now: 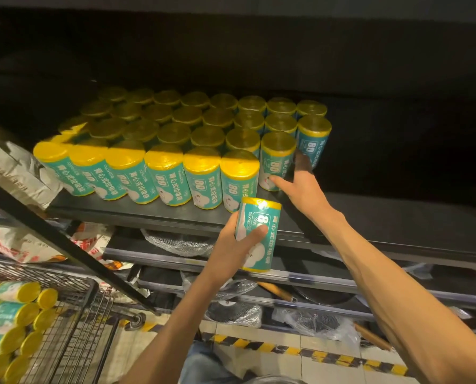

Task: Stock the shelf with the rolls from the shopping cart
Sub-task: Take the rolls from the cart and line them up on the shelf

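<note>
Stocking: left hand (231, 245) grips a roll (256, 234) upright just below the shelf (148, 214) front edge, right of the front row's end.
Right hand: right hand (297, 184) reaches onto shelf, thumb touching the placed roll (277, 159) at its base; fingers go behind it, so cannot tell if the grip is closed round it or only steadying.
Left grip: fingers and thumb wrapped round roll's mid-body, closed on it.
Handling: looks light, one hand carries it easily; plastic wrap likely a bit slippery and soft under squeeze; not fragile. Best hold round the middle, thumb opposite fingers, set down flat on its end.
Look: teal label with white cartoon figure and big "80", yellow film ends, glossy wrap.
Shelf stock: rows of rolls (181, 139) stand upright, packed touching, filling shelf left of right hand; bare shelf to the right.
Cart: cart (73, 314) below and left of shelf, more rolls lying in it (12, 314).
Risk: a tall narrow roll may tip neighbours if set down tilted.
</note>
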